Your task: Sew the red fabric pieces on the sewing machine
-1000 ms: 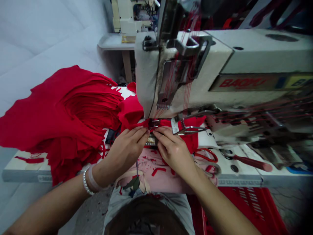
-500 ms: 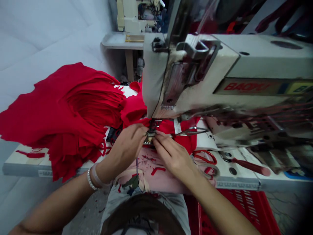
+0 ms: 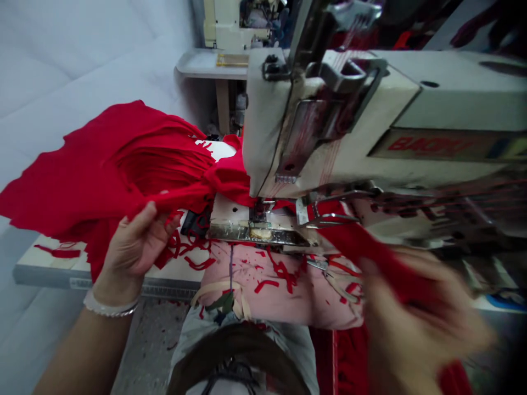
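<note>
Red lettering, starting "BA" and too blurred to read further, sits on a long badge [image 3: 424, 145] across the arm of an off-white sewing machine [image 3: 461, 88]. Red threads run down its front towards a scuffed steel plate [image 3: 255, 232]. The left hand [image 3: 134, 247] is closed around a narrow red knit strip [image 3: 173, 196], which leads into a thick, ragged pile of red fabric [image 3: 123, 159] spilling over the left edge of the table [image 3: 45, 276]. A beaded bracelet [image 3: 109, 310] circles that wrist. The right hand [image 3: 420, 318] is too blurred to tell whether it is closed, with a second red strip [image 3: 362, 247] running into it from the machine. Pink cloth [image 3: 230, 274] below the table's front edge is scattered with red snippets [image 3: 284, 271]. A red crate [image 3: 340, 362] lies mostly hidden under the right hand.
</note>
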### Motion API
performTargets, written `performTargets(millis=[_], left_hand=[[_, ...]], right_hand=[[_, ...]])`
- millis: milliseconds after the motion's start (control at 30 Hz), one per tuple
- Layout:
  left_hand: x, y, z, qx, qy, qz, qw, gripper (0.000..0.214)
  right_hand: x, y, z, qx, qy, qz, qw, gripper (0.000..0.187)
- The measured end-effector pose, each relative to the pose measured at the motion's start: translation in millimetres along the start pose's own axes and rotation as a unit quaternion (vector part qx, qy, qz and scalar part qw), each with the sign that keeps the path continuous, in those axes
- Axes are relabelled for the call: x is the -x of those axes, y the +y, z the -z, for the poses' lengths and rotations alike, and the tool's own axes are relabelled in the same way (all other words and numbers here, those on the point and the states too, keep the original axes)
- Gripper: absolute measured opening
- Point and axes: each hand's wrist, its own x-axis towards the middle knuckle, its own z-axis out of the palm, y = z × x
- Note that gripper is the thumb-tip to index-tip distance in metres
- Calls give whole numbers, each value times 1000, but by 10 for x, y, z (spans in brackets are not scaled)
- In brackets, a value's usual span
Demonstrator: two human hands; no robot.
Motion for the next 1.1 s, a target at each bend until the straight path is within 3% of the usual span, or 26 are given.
performTargets(millis=[33,100,133,200,267,300,333,433,467,500,533,600,700,900,1000,1100], left_hand=[[33,50,-75,59,-37,-46,997,34],[112,105,-276,136,-173,-105,970,20],[148,105,-384,145,-243,-119,952,14],[186,43,-572,80,-341,-144,926,8],[163,-85,-683,-111,-365,-223,897,17],[136,-162,-708,-237,-354,-291,856,19],[108,-239,-716,-364,-336,-364,789,19],[75,-411,-684,-619,-270,-517,525,22],[91,-438,-670,-664,-260,-528,462,24],[117,-450,-659,-694,-258,-526,419,24],[150,-451,-652,-714,-260,-515,396,25],[214,-439,-645,-736,-268,-486,387,27],[259,-440,-637,-741,-267,-465,405,34],[245,-531,-592,-706,-267,-471,457,35],[268,-554,-574,-702,-275,-458,471,34],[294,-552,-574,-710,-290,-441,466,35]], right_hand=[[-53,-60,-142,58,-92,148,983,24],[-112,-120,-439,134,-211,318,915,21],[-119,-116,-559,161,-244,353,889,21],[-109,-60,-687,196,-266,378,865,23],[-98,19,-667,221,-262,378,860,24],[-99,50,-623,233,-259,377,858,25],[-103,70,-573,244,-256,373,858,25],[-112,54,-479,273,-252,353,859,25],[-110,30,-479,279,-249,347,860,25],[-103,3,-493,284,-245,343,861,26],[-93,-25,-516,288,-243,341,861,28],[-69,-67,-571,291,-240,340,862,31],[-42,-77,-639,275,-232,328,873,26],[-10,-39,-714,131,-167,221,952,20],[20,-68,-729,182,-196,259,928,24],[32,-97,-723,241,-219,297,897,28]])
